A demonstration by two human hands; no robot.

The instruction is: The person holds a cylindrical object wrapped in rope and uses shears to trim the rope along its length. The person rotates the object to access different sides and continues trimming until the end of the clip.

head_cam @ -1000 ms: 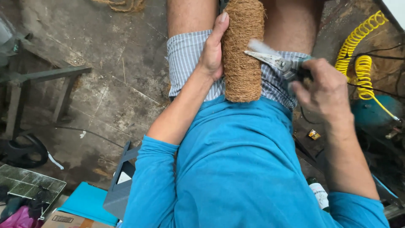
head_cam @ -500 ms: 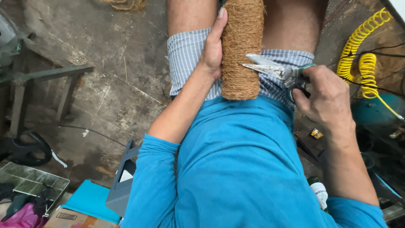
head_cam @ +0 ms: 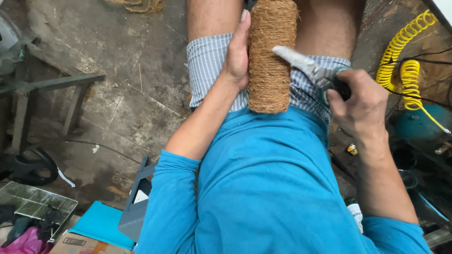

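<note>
Cluttered floor – left hand [head_cam: 237, 56] steadies roll [head_cam: 270, 56], right hand [head_cam: 360, 101] grips shears [head_cam: 306, 66]

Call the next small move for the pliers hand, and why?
Probably ease the pliers tip in until it meets the coir-wrapped roll. The right hand holds the tool angled at the roll's right side, nose just over the fibre, jaws looking closed, nothing gripped. The left hand braces the roll's other side between the knees, so it should hold steady.
</note>
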